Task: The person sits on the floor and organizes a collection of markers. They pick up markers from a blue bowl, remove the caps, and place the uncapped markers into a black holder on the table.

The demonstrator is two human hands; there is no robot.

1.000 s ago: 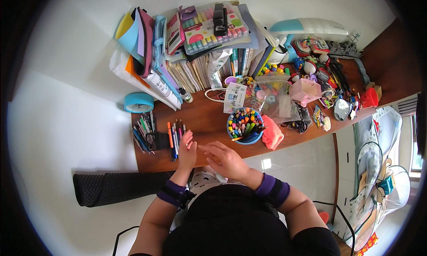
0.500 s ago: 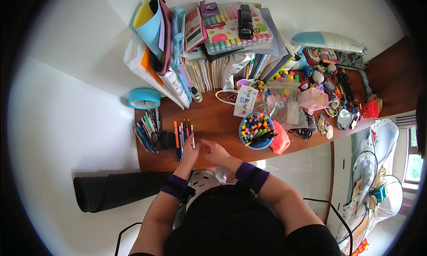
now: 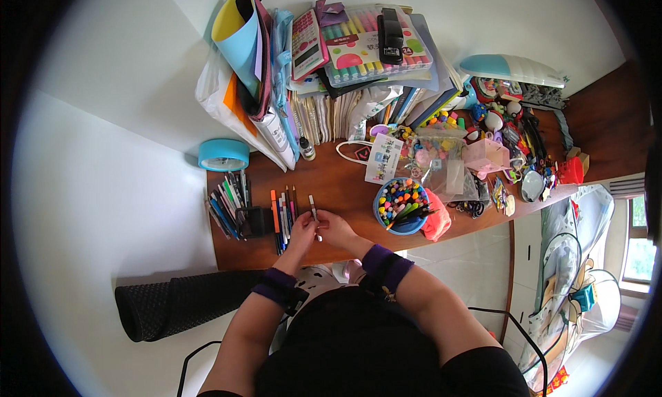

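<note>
1. Over the desk point(image 3: 336, 180), both forearms are angled inward, fingertips brought together.
2. Pens point(image 3: 283, 221) are laid in a row just left of the left hand point(image 3: 302, 234), the nearer one.
3. By that hand and the right hand point(image 3: 336, 229), the white pen point(image 3: 312, 205) is pinched.
4. The white pen is pointed away from the body, roughly parallel to the row.
</note>
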